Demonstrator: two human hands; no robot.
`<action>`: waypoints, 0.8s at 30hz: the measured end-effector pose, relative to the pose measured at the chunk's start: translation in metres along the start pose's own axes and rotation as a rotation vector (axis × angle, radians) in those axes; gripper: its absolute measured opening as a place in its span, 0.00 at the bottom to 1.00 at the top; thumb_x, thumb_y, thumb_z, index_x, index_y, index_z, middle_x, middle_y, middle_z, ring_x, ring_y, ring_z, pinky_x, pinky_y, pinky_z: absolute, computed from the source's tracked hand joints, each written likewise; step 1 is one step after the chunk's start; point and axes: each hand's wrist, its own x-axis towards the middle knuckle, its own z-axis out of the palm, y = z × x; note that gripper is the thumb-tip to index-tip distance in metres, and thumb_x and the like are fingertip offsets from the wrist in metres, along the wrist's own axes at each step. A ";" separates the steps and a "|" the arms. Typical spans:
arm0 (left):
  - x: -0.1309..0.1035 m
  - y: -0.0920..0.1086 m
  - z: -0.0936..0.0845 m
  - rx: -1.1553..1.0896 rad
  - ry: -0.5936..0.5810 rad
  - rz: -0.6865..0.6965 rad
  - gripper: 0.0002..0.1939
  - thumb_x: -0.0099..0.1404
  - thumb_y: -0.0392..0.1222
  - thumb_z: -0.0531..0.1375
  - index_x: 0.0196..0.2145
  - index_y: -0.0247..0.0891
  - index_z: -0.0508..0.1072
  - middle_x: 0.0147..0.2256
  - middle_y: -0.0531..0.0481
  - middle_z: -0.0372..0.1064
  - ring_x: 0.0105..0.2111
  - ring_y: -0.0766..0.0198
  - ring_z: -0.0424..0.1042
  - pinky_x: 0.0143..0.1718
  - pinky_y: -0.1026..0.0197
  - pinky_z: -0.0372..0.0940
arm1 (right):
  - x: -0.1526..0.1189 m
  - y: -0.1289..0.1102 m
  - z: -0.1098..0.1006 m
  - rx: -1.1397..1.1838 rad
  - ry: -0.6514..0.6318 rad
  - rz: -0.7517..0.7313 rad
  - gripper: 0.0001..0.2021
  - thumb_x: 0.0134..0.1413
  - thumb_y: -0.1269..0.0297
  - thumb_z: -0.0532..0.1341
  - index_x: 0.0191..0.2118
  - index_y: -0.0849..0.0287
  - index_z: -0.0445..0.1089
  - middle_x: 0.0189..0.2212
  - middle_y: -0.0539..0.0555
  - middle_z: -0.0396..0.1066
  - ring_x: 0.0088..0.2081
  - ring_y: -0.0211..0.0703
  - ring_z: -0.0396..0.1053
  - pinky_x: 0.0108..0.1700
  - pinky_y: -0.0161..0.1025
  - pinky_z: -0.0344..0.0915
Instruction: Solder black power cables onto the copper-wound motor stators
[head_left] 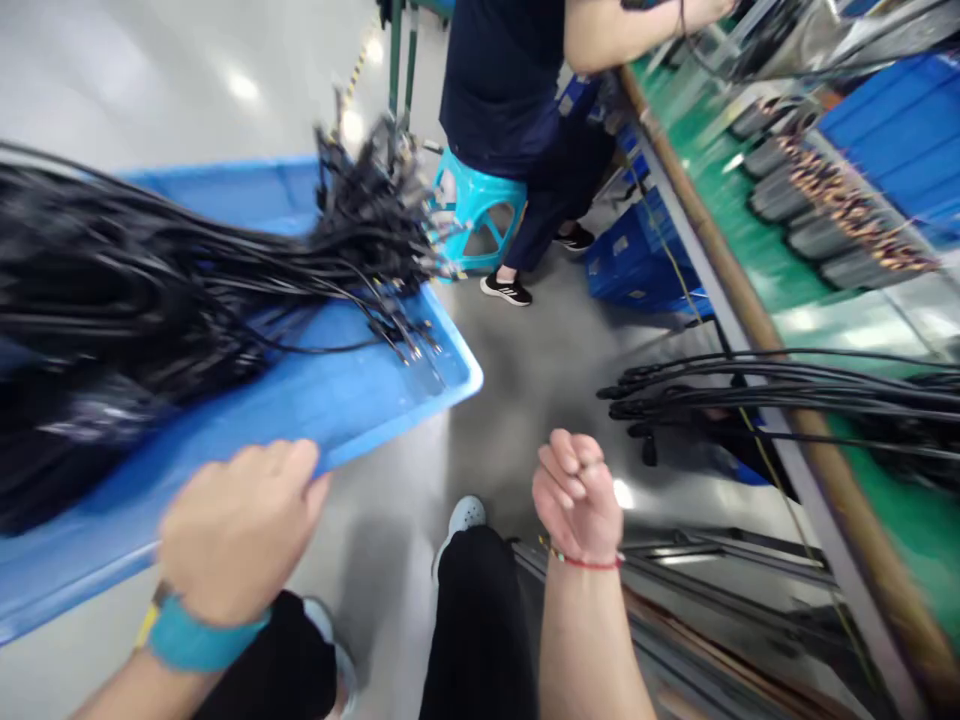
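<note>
My left hand (241, 530), with a teal band at its wrist, is closed over the near rim of a large blue plastic bin (352, 400). Its fingertips are hidden behind the rim. Bundles of black cables (187, 270) fill much of this bin, their connector ends gathered toward the far right corner. Over the floor, apart from the bin and the workbench, hangs my right hand (577, 495). Its fingers are curled in against the thumb, and I see nothing held in them. A red string circles that wrist.
On the right runs a green-topped workbench (720, 200), with black cables (675, 400) sticking out past its edge. Grey bundles with copper-coloured ends (840, 210) lie on it. A co-worker (510, 90) sits on a light blue stool (480, 215) ahead. Blue crates (637, 255) stand under the bench.
</note>
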 end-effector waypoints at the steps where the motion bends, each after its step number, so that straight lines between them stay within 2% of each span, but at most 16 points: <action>1: -0.002 0.000 -0.011 0.059 -0.032 0.042 0.09 0.65 0.42 0.55 0.29 0.38 0.69 0.28 0.48 0.66 0.34 0.56 0.68 0.35 0.54 0.63 | -0.014 -0.012 0.032 -0.060 -0.121 -0.076 0.09 0.48 0.63 0.70 0.29 0.56 0.68 0.26 0.44 0.64 0.19 0.25 0.59 0.17 0.21 0.60; 3: -0.011 0.005 -0.024 0.123 -0.144 0.159 0.07 0.64 0.40 0.55 0.29 0.39 0.69 0.27 0.47 0.67 0.34 0.54 0.68 0.33 0.54 0.60 | -0.031 -0.026 0.083 -0.324 -0.205 -0.191 0.03 0.52 0.68 0.66 0.32 0.56 0.71 0.29 0.47 0.67 0.23 0.29 0.66 0.24 0.28 0.68; 5: -0.025 0.012 -0.027 0.071 -0.282 0.234 0.06 0.65 0.39 0.54 0.33 0.38 0.70 0.31 0.46 0.69 0.37 0.54 0.69 0.36 0.53 0.60 | -0.037 -0.026 0.111 -0.620 -0.180 -0.164 0.01 0.55 0.68 0.64 0.33 0.57 0.72 0.31 0.49 0.69 0.29 0.33 0.71 0.33 0.34 0.71; 6: -0.033 0.015 -0.028 0.033 -0.354 0.267 0.06 0.65 0.38 0.53 0.36 0.38 0.70 0.33 0.45 0.70 0.38 0.53 0.69 0.38 0.53 0.61 | -0.040 -0.021 0.117 -0.747 -0.183 -0.077 0.02 0.56 0.67 0.63 0.35 0.58 0.72 0.33 0.51 0.71 0.31 0.35 0.72 0.36 0.35 0.71; 8: -0.047 0.017 -0.028 -0.021 -0.474 0.337 0.07 0.66 0.37 0.53 0.39 0.38 0.70 0.36 0.45 0.70 0.40 0.54 0.70 0.40 0.53 0.61 | -0.050 -0.008 0.117 -0.959 -0.158 0.031 0.14 0.53 0.65 0.64 0.47 0.56 0.70 0.43 0.54 0.72 0.39 0.40 0.73 0.42 0.39 0.72; 9: -0.054 0.016 -0.029 -0.034 -0.519 0.374 0.07 0.65 0.36 0.53 0.40 0.38 0.70 0.37 0.46 0.71 0.40 0.55 0.70 0.41 0.54 0.62 | -0.060 -0.002 0.114 -1.052 -0.109 0.025 0.17 0.53 0.65 0.64 0.50 0.55 0.69 0.48 0.56 0.70 0.44 0.42 0.72 0.48 0.42 0.70; 11: -0.065 0.014 -0.029 -0.037 -0.576 0.439 0.08 0.65 0.35 0.53 0.41 0.38 0.70 0.38 0.46 0.71 0.40 0.56 0.71 0.41 0.56 0.63 | -0.089 0.008 0.104 -1.123 0.064 -0.024 0.17 0.56 0.63 0.61 0.52 0.55 0.68 0.52 0.56 0.68 0.51 0.45 0.69 0.56 0.47 0.64; 14: -0.080 0.009 -0.031 -0.014 -0.633 0.515 0.10 0.65 0.34 0.51 0.42 0.38 0.70 0.39 0.45 0.71 0.40 0.56 0.71 0.42 0.56 0.63 | -0.154 0.023 0.091 -1.004 0.434 0.000 0.15 0.62 0.58 0.55 0.51 0.57 0.68 0.50 0.57 0.70 0.52 0.45 0.68 0.57 0.47 0.63; 16: -0.088 0.007 -0.033 0.010 -0.657 0.566 0.11 0.66 0.33 0.50 0.43 0.37 0.70 0.39 0.44 0.71 0.41 0.54 0.71 0.42 0.55 0.64 | -0.207 0.034 0.086 -0.972 0.605 0.135 0.18 0.64 0.56 0.49 0.52 0.58 0.65 0.51 0.58 0.69 0.53 0.44 0.67 0.58 0.44 0.62; 18: -0.092 0.005 -0.035 0.035 -0.675 0.623 0.11 0.66 0.34 0.50 0.43 0.36 0.70 0.39 0.43 0.71 0.41 0.53 0.71 0.41 0.55 0.64 | -0.265 0.047 0.085 -0.957 0.628 0.238 0.17 0.63 0.57 0.49 0.49 0.60 0.67 0.47 0.59 0.72 0.47 0.45 0.71 0.52 0.43 0.66; 21: -0.094 0.007 -0.040 0.067 -0.691 0.698 0.11 0.66 0.35 0.51 0.44 0.37 0.70 0.42 0.43 0.72 0.42 0.54 0.72 0.42 0.56 0.65 | -0.350 0.060 0.098 -0.937 0.544 0.381 0.12 0.56 0.61 0.55 0.39 0.59 0.72 0.35 0.55 0.76 0.37 0.44 0.74 0.43 0.39 0.70; 24: -0.100 0.016 -0.050 0.098 -0.687 0.723 0.11 0.67 0.36 0.51 0.45 0.38 0.69 0.43 0.45 0.72 0.44 0.57 0.72 0.43 0.59 0.64 | -0.422 0.065 0.123 -0.968 0.553 0.494 0.11 0.52 0.66 0.55 0.36 0.58 0.74 0.34 0.55 0.76 0.38 0.46 0.74 0.44 0.40 0.69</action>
